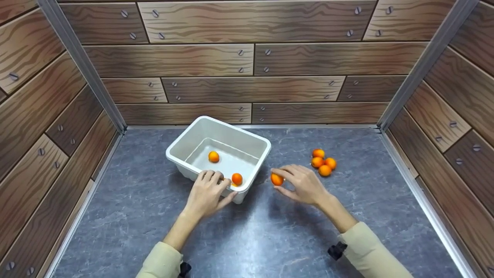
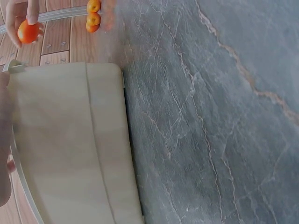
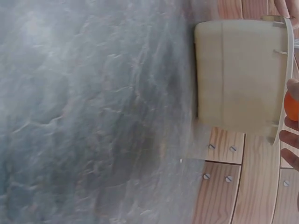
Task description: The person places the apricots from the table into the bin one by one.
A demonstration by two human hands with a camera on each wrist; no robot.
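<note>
A pale grey plastic bin (image 1: 185,165) stands turned at an angle on the table, with two small oranges inside, one orange (image 1: 214,156) near its middle and another orange (image 1: 237,178) in the near right corner. My left hand (image 1: 206,193) holds the bin's near rim, fingers over the edge and thumb outside. Only part of that hand shows at the left wrist view's edge. To the right of the bin, my right hand (image 1: 303,184) pinches a small orange (image 1: 276,179) between thumb and fingers. The right wrist view shows this orange (image 3: 292,106) at its right edge.
Several more small oranges (image 1: 325,170) lie clustered on the table beyond my right hand. The dark marbled surface (image 1: 247,239) is bounded by wood-patterned walls (image 1: 247,61) at the back and both sides, with metal strips along the edges.
</note>
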